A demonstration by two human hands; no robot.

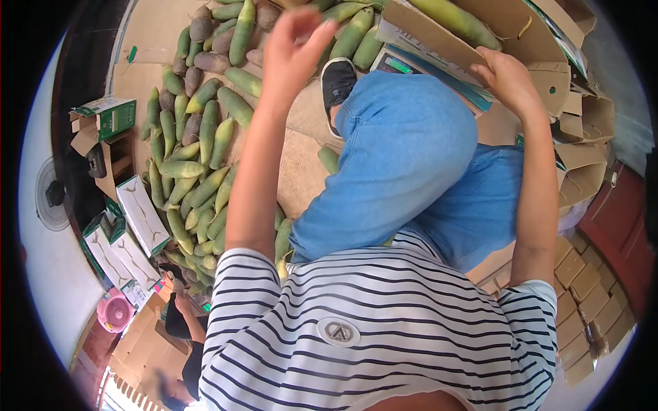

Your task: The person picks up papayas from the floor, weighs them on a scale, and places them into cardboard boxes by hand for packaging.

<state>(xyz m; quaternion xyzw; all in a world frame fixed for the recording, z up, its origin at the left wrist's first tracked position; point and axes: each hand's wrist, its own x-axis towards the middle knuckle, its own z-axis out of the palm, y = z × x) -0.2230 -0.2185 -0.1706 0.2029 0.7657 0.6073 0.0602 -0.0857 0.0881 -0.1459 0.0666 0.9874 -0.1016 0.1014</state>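
Observation:
My left hand [298, 51] is raised above the far part of a pile of green radishes [199, 185]. Its fingers are curled and slightly blurred, with a gap between thumb and fingers and nothing visible in them. On the right, my right hand [507, 79] grips the near edge of an open cardboard box [432, 31]. A long green radish [458, 19] lies inside that box. Beneath the box is a scale with a lit green display [398, 66], partly hidden by my raised knee. Several darker purple-brown radishes [212, 62] are mixed among the green ones.
Cardboard sheeting [301, 161] covers the floor. White and green cartons [142, 212] stand at the left, near a pink fan [115, 310]. Another person's arm [188, 315] shows at lower left. Open boxes [582, 157] and stacked brown cartons [589, 294] line the right.

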